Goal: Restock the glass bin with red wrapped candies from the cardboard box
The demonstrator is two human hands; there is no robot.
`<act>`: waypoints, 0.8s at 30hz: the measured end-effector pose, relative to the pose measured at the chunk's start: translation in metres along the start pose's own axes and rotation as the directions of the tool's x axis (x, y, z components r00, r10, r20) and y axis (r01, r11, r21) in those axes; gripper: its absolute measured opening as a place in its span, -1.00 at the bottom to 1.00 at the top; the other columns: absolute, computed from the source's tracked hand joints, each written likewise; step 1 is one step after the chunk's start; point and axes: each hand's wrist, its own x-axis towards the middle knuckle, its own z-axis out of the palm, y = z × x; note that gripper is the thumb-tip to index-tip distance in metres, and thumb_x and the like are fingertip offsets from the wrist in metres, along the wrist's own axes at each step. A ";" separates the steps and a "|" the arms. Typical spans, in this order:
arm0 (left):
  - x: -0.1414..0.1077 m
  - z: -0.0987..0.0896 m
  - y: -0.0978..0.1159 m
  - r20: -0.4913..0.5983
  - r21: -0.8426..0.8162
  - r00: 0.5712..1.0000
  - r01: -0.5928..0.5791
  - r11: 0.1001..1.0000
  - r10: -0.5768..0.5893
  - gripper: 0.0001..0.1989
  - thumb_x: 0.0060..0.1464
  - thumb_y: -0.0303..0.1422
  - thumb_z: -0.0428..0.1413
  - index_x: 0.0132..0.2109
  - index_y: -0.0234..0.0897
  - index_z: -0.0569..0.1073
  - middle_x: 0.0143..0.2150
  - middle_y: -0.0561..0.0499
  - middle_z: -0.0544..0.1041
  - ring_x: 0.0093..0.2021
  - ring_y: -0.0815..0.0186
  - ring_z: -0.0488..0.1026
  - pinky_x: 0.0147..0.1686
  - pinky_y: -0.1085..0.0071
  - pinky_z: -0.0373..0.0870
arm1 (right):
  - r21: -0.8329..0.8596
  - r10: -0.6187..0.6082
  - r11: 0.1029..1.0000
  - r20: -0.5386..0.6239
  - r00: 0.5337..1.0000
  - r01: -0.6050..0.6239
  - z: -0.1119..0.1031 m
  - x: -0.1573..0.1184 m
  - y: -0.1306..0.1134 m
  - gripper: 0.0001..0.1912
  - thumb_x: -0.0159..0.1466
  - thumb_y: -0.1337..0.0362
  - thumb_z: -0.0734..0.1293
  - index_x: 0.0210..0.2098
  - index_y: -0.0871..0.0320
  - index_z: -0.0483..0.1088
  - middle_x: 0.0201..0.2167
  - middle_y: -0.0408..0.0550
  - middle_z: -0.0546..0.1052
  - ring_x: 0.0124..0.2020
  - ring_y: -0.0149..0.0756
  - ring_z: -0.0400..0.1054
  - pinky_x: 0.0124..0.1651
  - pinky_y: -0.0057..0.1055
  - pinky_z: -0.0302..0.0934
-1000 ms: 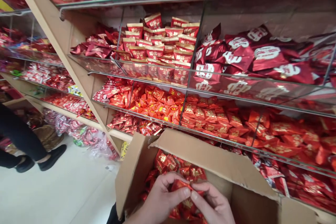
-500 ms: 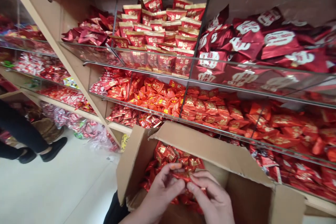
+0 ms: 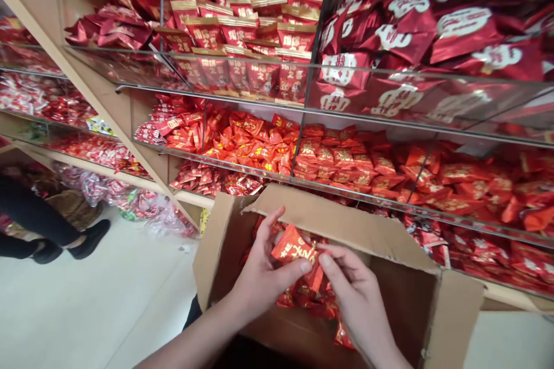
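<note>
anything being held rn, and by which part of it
A red packet with gold lettering: the right grip pinches near its right edge, the left grip holds its body, thumb over the front.

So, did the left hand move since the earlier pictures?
Yes. The left hand has moved up in the view, towards the long box flap, and now partly overlaps it.

Held packet: glossy, creased plastic-like film with shiny print; carton: matt cardboard, rough-edged; shelf upright: smooth, wood-like; shelf front: clear, glossy, glass or plastic; maroon packets: film with metallic sheen; floor: smooth, faintly glossy
</note>
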 end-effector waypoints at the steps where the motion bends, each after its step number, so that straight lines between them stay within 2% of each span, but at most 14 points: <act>1: 0.001 0.002 -0.001 -0.002 -0.015 1.000 0.003 1.000 -0.003 -0.20 -0.14 -0.51 0.22 0.18 -0.11 -0.02 -0.22 0.05 0.43 -0.28 0.40 0.42 -0.25 0.45 0.39 | 0.063 0.025 0.998 0.001 1.000 -0.025 0.001 0.002 0.000 -0.81 0.12 0.19 0.31 -0.30 0.14 0.42 -0.41 -0.08 0.48 -0.38 -0.34 0.34 -0.27 -0.40 0.26; 4: 0.002 0.005 -0.003 -0.011 -0.067 1.000 0.001 0.998 -0.002 -0.22 -0.15 -0.52 0.22 0.16 -0.12 0.00 -0.27 0.08 0.44 -0.37 0.45 0.43 -0.32 0.49 0.40 | 0.268 0.048 0.963 -0.036 0.998 -0.037 0.004 0.002 0.004 -0.89 0.11 0.21 0.33 -0.43 0.12 0.41 -0.51 -0.16 0.45 -0.45 -0.41 0.28 -0.30 -0.45 0.21; 6: 0.003 0.005 -0.004 0.000 -0.080 1.000 0.010 0.997 -0.010 -0.23 -0.15 -0.52 0.22 0.15 -0.14 0.01 -0.31 0.09 0.45 -0.39 0.46 0.43 -0.33 0.51 0.39 | 0.344 0.058 0.938 -0.062 0.996 -0.033 0.006 0.000 0.009 -0.90 0.10 0.22 0.34 -0.46 0.12 0.41 -0.53 -0.18 0.44 -0.47 -0.42 0.27 -0.33 -0.47 0.20; 8: 0.002 0.004 -0.005 0.022 -0.055 0.999 0.028 0.998 -0.027 -0.26 -0.14 -0.50 0.21 0.15 -0.16 0.03 -0.32 0.08 0.46 -0.36 0.43 0.44 -0.31 0.50 0.39 | 0.334 0.071 0.941 -0.063 0.995 -0.046 0.007 -0.001 0.014 -0.88 0.07 0.21 0.35 -0.40 0.10 0.41 -0.50 -0.17 0.44 -0.48 -0.41 0.27 -0.37 -0.46 0.21; 11: -0.001 0.000 -0.006 0.086 0.025 0.992 0.092 0.995 -0.094 -0.35 -0.09 -0.49 0.18 0.13 -0.16 0.10 -0.24 0.02 0.48 -0.27 0.38 0.44 -0.25 0.50 0.36 | 0.214 0.071 0.974 0.008 0.997 -0.071 0.004 -0.002 0.020 -0.80 0.04 0.20 0.38 -0.33 0.12 0.42 -0.43 -0.12 0.47 -0.44 -0.36 0.31 -0.38 -0.45 0.22; 14: -0.003 -0.004 -0.010 0.147 0.053 0.977 0.145 0.988 -0.152 -0.37 -0.07 -0.48 0.17 0.13 -0.14 0.12 -0.20 0.01 0.49 -0.22 0.37 0.44 -0.22 0.49 0.35 | 0.166 0.050 0.985 0.029 0.998 -0.054 0.002 -0.003 0.023 -0.84 0.05 0.20 0.37 -0.39 0.14 0.44 -0.46 -0.12 0.48 -0.45 -0.37 0.31 -0.38 -0.47 0.21; 18: 0.000 -0.007 -0.014 0.095 -0.015 0.989 0.114 0.993 -0.112 -0.37 -0.12 -0.51 0.20 0.08 -0.09 0.15 -0.18 0.04 0.49 -0.27 0.38 0.45 -0.26 0.48 0.37 | 0.237 0.083 0.969 -0.030 0.996 -0.074 0.007 -0.002 0.024 -0.81 0.02 0.16 0.38 -0.48 0.17 0.43 -0.59 -0.18 0.43 -0.56 -0.46 0.24 -0.47 -0.55 0.18; 21: 0.001 -0.005 -0.011 0.049 -0.070 0.994 0.099 0.993 -0.096 -0.43 -0.17 -0.51 0.24 0.01 -0.14 0.24 -0.24 0.03 0.52 -0.31 0.38 0.46 -0.30 0.48 0.39 | 0.312 0.134 0.943 -0.037 0.990 -0.116 0.012 -0.001 0.025 -0.77 -0.03 0.13 0.42 -0.54 0.17 0.41 -0.67 -0.21 0.38 -0.63 -0.49 0.21 -0.57 -0.57 0.16; 24: 0.001 -0.003 -0.005 0.016 -0.115 0.995 0.102 0.988 -0.101 -0.46 -0.21 -0.51 0.26 -0.04 -0.19 0.29 -0.29 0.02 0.53 -0.34 0.37 0.46 -0.32 0.49 0.39 | 0.239 0.050 0.970 -0.031 0.998 -0.041 0.009 0.001 0.022 -0.79 0.02 0.14 0.39 -0.47 0.16 0.41 -0.65 -0.18 0.42 -0.65 -0.45 0.28 -0.57 -0.54 0.22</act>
